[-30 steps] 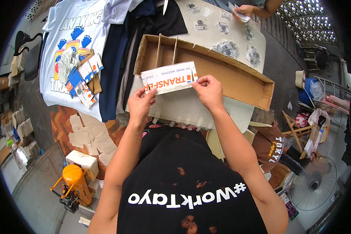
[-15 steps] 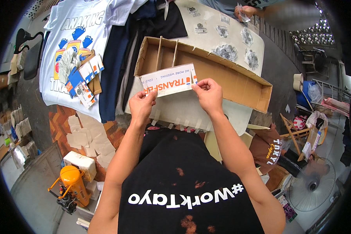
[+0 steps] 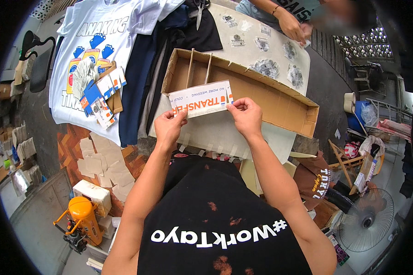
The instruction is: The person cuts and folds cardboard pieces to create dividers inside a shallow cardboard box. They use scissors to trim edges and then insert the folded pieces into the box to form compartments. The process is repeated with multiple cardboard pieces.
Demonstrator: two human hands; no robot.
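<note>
White card, printed in orange and blue, is the thing in hand: a narrow panel (image 3: 202, 98) at the centre of the frame, held in front of the near wall of a long brown cardboard tray (image 3: 254, 91). Its lettering stands upside down, large and orange along the lower part, smaller and blue above. The left hand (image 3: 170, 126) has thumb and fingers together, clamped on the lower left corner; the right hand (image 3: 247, 118) pinches the right end, beside a small orange-and-blue mark. Whether the panel touches the tray I cannot tell.

At upper left, a white T-shirt (image 3: 105, 27) bears outlined capitals above a colourful print, partly covered by a heap of printed card pieces (image 3: 104, 98). Clear packets (image 3: 265, 68) with dark designs lie beyond the tray, near a co-worker (image 3: 289, 23) at upper right whose top carries partly visible dark lettering. Bold white lettering, inverted, crosses the wearer's black shirt (image 3: 206, 197) at lower centre. At right, a brown garment (image 3: 313, 178) shows white and yellow lettering.
</note>
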